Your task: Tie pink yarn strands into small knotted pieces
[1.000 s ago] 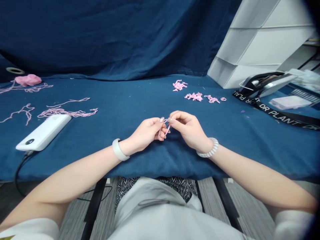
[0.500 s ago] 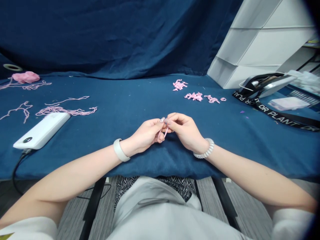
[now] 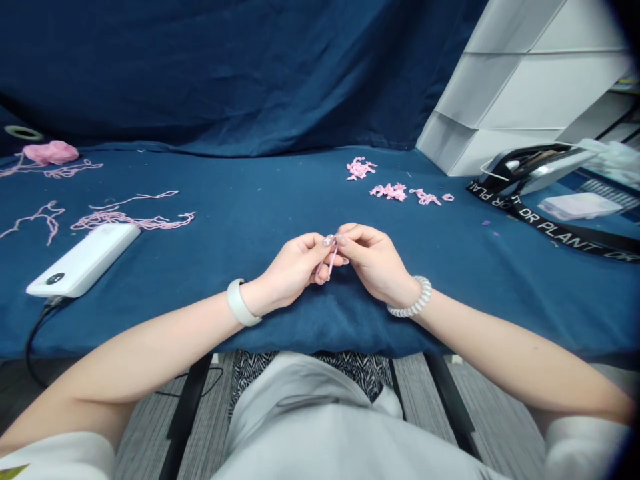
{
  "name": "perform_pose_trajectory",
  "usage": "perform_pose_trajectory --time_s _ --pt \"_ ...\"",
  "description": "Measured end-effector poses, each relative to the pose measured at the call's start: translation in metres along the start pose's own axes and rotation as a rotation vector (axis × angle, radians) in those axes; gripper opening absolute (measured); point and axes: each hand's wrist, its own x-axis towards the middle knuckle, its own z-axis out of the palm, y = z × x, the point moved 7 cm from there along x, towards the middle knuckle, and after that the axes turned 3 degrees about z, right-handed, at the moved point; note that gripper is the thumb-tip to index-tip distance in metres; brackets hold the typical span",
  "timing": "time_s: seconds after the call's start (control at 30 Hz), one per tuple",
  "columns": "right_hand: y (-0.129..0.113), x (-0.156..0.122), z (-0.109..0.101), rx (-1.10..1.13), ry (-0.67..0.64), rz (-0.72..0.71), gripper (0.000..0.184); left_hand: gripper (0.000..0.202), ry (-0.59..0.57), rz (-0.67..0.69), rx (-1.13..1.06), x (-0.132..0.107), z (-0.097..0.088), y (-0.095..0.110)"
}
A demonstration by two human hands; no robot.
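Note:
Close together above the front of the blue cloth, my two hands pinch a short piece of pink yarn [image 3: 333, 260]. My left hand [image 3: 300, 267] is closed on it with thumb and forefinger, and a strand hangs down across its fingers. The fingertips of my right hand [image 3: 373, 257] meet the left ones and grip the yarn's upper part. Whatever lies between the fingertips is hidden. Beyond the hands, to the right, lie small heaps of pink yarn pieces [image 3: 389, 193]. A bundle of cut pink strands [image 3: 135, 221] rests at the left.
A white power bank [image 3: 85, 261] with a black cable lies at the left. Behind it sit a pink yarn ball [image 3: 54, 153] and a tape roll [image 3: 23, 133]. White boxes [image 3: 520, 93], a black lettered strap [image 3: 555, 233] and a pale case [image 3: 580, 205] stand or lie at the right.
My fingertips have shifted slightly, the right hand moving a little to the right. The yarn stays pinched between both hands, and its hanging strands sit closer together.

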Motion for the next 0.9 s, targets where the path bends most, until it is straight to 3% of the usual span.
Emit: perform_pose_trajectory --time_s 0.47,0.7,0.9 --pt "0.000 0.000 0.002 0.033 -0.065 0.055 0.019 0.039 -0.061 0.045 0.068 -0.001 0.003 0.004" --pt "0.009 0.001 0.004 0.129 -0.144 0.189 0.028 0.036 -0.075 0.087 0.020 -0.004 0.007 0.008" --pt "0.003 -0.001 0.010 0.041 -0.285 0.093 0.030 0.040 -0.070 0.093 0.009 -0.001 0.006 0.008"
